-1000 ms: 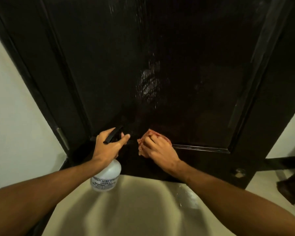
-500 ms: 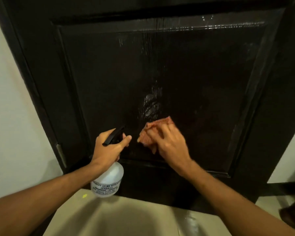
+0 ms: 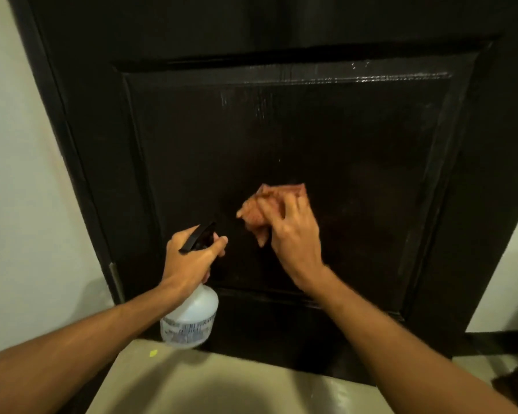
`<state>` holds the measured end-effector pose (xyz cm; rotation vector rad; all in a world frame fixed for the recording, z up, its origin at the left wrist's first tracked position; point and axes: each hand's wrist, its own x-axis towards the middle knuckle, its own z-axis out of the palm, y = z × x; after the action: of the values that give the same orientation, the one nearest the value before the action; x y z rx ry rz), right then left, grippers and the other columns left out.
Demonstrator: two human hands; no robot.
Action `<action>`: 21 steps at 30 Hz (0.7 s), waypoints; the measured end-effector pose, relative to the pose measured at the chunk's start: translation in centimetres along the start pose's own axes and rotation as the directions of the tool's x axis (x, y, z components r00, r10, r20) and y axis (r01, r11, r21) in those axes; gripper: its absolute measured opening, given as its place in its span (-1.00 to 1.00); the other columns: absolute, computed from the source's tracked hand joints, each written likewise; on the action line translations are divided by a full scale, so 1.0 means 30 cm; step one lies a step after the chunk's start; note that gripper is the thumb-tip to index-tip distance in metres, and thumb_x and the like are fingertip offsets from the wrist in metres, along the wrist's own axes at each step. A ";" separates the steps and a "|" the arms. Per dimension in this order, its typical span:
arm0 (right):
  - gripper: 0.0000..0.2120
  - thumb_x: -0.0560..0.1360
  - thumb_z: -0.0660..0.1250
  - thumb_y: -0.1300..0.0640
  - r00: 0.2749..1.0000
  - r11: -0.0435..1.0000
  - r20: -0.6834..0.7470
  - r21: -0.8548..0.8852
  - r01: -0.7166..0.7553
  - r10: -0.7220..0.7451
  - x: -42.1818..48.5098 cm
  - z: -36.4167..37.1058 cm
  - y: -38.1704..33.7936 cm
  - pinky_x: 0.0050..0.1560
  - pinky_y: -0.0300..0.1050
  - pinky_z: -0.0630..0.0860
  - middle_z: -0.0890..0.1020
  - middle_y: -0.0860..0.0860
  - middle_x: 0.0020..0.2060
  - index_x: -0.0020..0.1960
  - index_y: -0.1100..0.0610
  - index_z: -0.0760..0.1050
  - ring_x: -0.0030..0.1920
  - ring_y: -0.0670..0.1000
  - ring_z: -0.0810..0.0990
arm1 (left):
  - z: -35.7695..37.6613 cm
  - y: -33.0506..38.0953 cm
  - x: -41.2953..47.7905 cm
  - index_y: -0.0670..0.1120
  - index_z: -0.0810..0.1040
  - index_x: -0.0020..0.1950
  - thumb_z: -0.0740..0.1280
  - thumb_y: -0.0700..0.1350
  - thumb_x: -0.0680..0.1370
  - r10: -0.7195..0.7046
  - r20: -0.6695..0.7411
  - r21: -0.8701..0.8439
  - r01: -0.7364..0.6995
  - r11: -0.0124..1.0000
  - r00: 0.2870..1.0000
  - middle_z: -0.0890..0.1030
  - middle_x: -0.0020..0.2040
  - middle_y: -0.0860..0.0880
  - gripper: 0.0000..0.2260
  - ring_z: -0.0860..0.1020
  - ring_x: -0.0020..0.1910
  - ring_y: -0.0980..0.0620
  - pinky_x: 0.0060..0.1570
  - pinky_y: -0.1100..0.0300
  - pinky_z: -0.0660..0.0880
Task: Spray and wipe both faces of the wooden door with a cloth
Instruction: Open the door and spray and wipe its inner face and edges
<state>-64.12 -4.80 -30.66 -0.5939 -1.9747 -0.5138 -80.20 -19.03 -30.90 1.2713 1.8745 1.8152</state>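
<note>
Cloth (image 3: 269,204) is what my right hand (image 3: 293,234) grasps, bunched under bent fingers (image 3: 290,204) and pressed against the door (image 3: 311,138). Bunching it gives me a thick pad, so the push goes into the wood rather than into a loose sheet that would slide. It touches the surface low in the recessed panel, near 6 o'clock of the panel's centre.

At 8 o'clock from the cloth, my left hand (image 3: 189,258) is clenched round the neck of the spray bottle (image 3: 192,318), forefinger lying by the black trigger and nozzle turned toward the door. I hold it just beside the wiping hand, I judge so a fresh squirt is ready without setting anything down. Its clear body hangs at 6 o'clock below my fist.

Further out, wet streaks (image 3: 260,106) glint at 12 o'clock above the cloth, near the panel's top moulding; that part looks unwiped to me. A hinge (image 3: 115,282) shows at 9 o'clock of my left hand, on the frame beside the pale wall (image 3: 18,174). Only 1 face of the door is in sight, so I cannot judge the other.
</note>
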 end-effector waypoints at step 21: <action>-0.59 0.59 0.09 0.13 0.761 0.856 0.417 0.093 0.509 -0.497 -0.295 0.233 -0.178 0.08 0.03 0.48 0.54 0.10 0.20 0.35 0.16 0.54 0.13 0.15 0.50 | -0.085 -0.187 -0.055 -0.18 0.64 -0.07 0.50 -0.19 0.57 -0.113 -0.064 0.098 0.119 0.988 0.991 0.71 -0.25 -0.17 -0.91 0.47 -0.58 0.10 -0.60 0.22 0.38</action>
<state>-68.53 -6.66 -42.17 -0.1771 -2.5746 -0.7910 -83.27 -21.13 -36.08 1.1255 2.0505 1.7353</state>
